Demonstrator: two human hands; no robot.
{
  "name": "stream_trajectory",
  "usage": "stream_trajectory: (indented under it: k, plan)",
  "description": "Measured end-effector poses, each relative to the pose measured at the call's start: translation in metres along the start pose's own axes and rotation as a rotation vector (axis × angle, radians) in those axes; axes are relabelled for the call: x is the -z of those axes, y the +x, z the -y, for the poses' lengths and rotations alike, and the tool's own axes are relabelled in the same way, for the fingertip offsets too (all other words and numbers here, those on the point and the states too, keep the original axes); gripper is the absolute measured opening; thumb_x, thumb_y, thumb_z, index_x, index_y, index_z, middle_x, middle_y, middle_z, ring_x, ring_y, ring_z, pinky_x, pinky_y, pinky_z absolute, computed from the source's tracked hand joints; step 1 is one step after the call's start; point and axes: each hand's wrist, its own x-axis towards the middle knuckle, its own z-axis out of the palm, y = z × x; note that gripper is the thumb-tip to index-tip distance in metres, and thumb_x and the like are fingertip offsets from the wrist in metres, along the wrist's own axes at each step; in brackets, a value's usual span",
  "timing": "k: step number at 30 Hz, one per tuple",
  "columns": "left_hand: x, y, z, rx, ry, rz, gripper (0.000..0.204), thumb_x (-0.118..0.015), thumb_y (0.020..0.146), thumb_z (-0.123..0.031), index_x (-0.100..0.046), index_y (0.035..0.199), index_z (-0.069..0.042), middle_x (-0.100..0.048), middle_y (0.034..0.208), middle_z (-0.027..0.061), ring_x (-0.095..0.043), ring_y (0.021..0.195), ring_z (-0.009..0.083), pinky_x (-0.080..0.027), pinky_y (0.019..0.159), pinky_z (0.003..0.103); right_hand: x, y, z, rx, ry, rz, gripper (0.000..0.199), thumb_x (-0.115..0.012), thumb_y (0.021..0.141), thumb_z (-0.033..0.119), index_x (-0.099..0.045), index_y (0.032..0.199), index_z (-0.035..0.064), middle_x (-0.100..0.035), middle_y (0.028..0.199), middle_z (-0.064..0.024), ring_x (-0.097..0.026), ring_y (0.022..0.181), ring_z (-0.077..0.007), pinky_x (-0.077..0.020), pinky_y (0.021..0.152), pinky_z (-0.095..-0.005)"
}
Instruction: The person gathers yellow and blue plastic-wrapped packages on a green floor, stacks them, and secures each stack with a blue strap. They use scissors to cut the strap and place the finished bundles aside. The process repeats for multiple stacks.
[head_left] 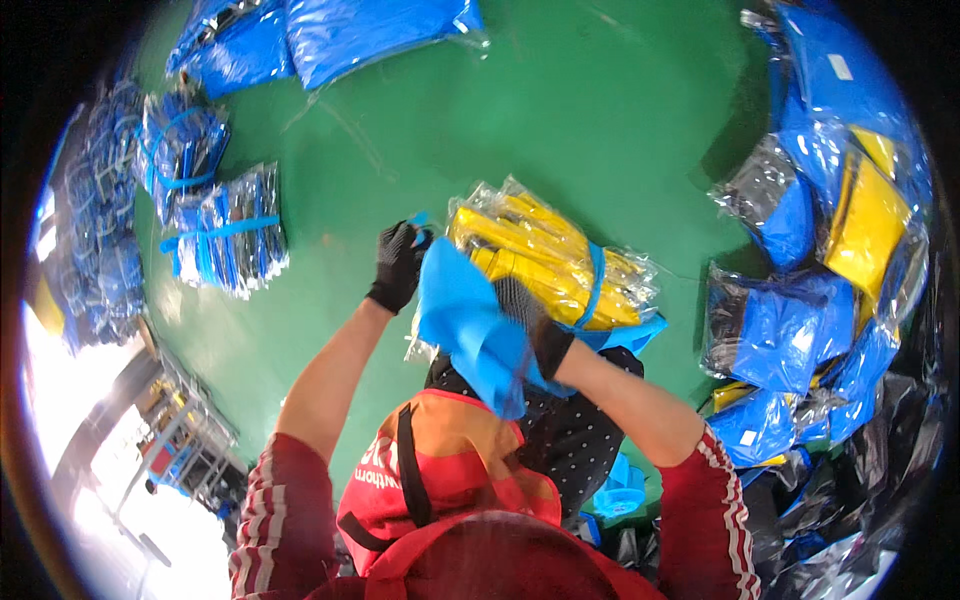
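Observation:
A bundle of yellow items in clear plastic bags (540,255) lies on the floor in front of my knees. A light-blue strip (597,285) goes round its right end. Loose light-blue sheeting (465,320), creased and hanging, runs across the bundle's left end toward my lap. My left hand (398,265), in a black glove, is closed at the sheeting's upper left edge, and a bit of blue pokes out above its fingers. My right hand (538,328), also gloved in black, is against the bundle's near side beside the sheeting; motion smears its fingers.
Blue and yellow bagged packs (790,330) are heaped at the right, beside black plastic (890,470). Tied blue bundles (228,230) stand at the left. Large blue packs (375,35) lie at the far side. A light-blue roll (620,490) sits by my right leg on the green floor (600,120).

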Motion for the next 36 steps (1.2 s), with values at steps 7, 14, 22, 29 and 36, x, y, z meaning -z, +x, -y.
stream_trajectory:
  k: [7,14,22,29,36]
  plan:
    - [0.004,-0.005,0.008,0.294,-0.78,0.241,0.022,-0.052,0.09,-0.031,-0.045,0.078,-0.013,-0.041,0.062,-0.0006,-0.042,0.05,0.0121,-0.034,0.042,0.027,0.01,-0.012,-0.017,-0.155,0.379,-0.25,0.022,-0.054,0.087,0.016,-0.061,0.103,0.0022,-0.064,0.098,-0.0136,-0.06,0.096,-0.0239,-0.049,0.077,-0.0376]
    - [0.005,-0.042,-0.001,-0.242,0.002,0.27,0.021,-0.059,0.087,-0.023,-0.057,0.097,-0.005,-0.059,0.072,0.0055,-0.057,0.061,0.0169,-0.044,0.054,0.031,-0.008,0.122,-0.013,-0.325,0.022,0.331,0.029,-0.053,0.078,0.032,-0.064,0.079,0.0047,-0.061,0.069,-0.0062,-0.054,0.064,-0.0136,-0.044,0.06,-0.0329]
    - [-0.003,-0.039,-0.014,-0.199,0.189,0.501,0.033,-0.058,0.088,-0.029,-0.06,0.102,0.001,-0.066,0.092,0.0122,-0.062,0.086,0.0217,-0.048,0.078,0.033,0.04,0.158,0.013,-0.645,0.428,0.382,0.024,-0.065,0.075,0.02,-0.064,0.093,0.0056,-0.066,0.09,-0.0115,-0.064,0.077,-0.0234,-0.051,0.072,-0.035]
    - [-0.003,-0.044,0.004,0.277,-0.747,0.234,0.019,-0.055,0.091,-0.02,-0.06,0.091,-0.002,-0.057,0.072,0.0032,-0.055,0.066,0.0107,-0.043,0.056,0.025,0.11,0.246,0.154,0.06,-1.12,0.205,0.037,-0.063,0.083,0.017,-0.055,0.115,0.0022,-0.063,0.104,-0.0132,-0.061,0.093,-0.0214,-0.0495,0.083,-0.0348]
    - [0.003,-0.036,0.025,0.198,-0.639,0.279,0.014,-0.053,0.09,-0.018,-0.057,0.095,-0.005,-0.058,0.077,0.0028,-0.055,0.066,0.015,-0.044,0.06,0.028,0.095,0.134,0.114,0.058,-0.327,0.665,0.034,-0.065,0.08,0.018,-0.056,0.11,0.0039,-0.06,0.111,-0.0125,-0.06,0.096,-0.021,-0.047,0.085,-0.0342]
